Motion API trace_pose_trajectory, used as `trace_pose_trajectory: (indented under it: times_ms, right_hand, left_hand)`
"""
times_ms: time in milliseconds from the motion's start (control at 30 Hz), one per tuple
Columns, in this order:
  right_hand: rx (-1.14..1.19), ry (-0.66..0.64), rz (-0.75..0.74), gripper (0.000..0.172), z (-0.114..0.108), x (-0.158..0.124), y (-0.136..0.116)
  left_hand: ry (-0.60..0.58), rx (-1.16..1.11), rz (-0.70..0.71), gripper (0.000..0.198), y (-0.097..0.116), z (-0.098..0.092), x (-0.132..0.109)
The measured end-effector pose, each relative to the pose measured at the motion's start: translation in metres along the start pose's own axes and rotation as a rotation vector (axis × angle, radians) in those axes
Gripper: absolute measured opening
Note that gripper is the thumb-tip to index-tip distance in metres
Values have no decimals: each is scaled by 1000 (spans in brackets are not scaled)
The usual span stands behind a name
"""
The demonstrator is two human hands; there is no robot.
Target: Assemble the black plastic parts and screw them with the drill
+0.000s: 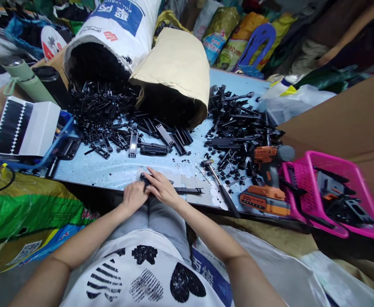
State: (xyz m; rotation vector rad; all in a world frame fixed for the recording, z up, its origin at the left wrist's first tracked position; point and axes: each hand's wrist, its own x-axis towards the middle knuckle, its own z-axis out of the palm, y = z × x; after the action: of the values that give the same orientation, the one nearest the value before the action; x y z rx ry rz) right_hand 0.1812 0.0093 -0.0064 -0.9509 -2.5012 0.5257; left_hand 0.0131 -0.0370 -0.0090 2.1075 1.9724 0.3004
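Observation:
My left hand (136, 197) is closed at the table's front edge, its fingers on a small black plastic part (144, 179). Right against it, my right hand (162, 187) grips the same part, with the index finger and thumb over its top. A long thin black bar (189, 190) points right from under my right hand and lies on a flat grey work plate (180, 181). Whether the bar joins the held part is hidden by my fingers. Right of the plate lies a hammer (220, 185) with a dark handle.
Loose black parts (100, 111) spill from a white sack (110, 47) and a tan paper sack (177, 59). More black parts (234, 123) are heaped right, near an orange cordless drill (265, 183) and a pink basket (349, 170). A blue tray (67, 123) and green bottle (30, 81) stand left. Another person's arm (349, 38) shows back right.

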Motion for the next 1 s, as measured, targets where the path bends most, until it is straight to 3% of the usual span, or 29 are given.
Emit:
trace_pose_trajectory:
  times_ms: [100, 167, 233, 333, 433, 500, 567, 700, 800, 900, 1000]
  right_hand:
    - [-120, 129, 22, 65, -18, -44, 24]
    - [-248, 161, 125, 69, -25, -69, 42]
    - [-367, 121, 199, 64, -28, -83, 58]
    - [-437, 33, 203, 52, -31, -85, 72]
    - [-343, -4, 145, 56, -37, -78, 74]
    - [-222, -40, 103, 59, -42, -73, 70]
    - [-159, -104, 77, 61, -47, -68, 62]
    - [-286, -179, 109, 60, -64, -58, 43]
    - [-221, -141, -26, 61, -88, -54, 22]
    - [104, -98, -259, 62, -108, -55, -6]
    - [456, -74, -394, 59, -100, -59, -36]
  left_hand:
    - [144, 1, 442, 36, -13, -1, 16]
    - [108, 4, 729, 41, -13, 1, 31]
    - [11, 43, 854, 50, -5, 3, 44]
    - [-87, 96, 775, 54, 8, 2, 57]
    - [-165, 23, 656, 40, 11, -6, 64]
    - [-210, -54, 618, 41, 10, -10, 67]
    - [-201, -74, 560, 44, 10, -12, 69]
    - [-117, 2, 422, 52, 11, -15, 64]
    - [-133, -84, 574, 61, 10, -31, 44]
    - [-116, -389, 789, 70, 16, -56, 8]
    - [-44, -737, 878, 72, 33, -72, -27]
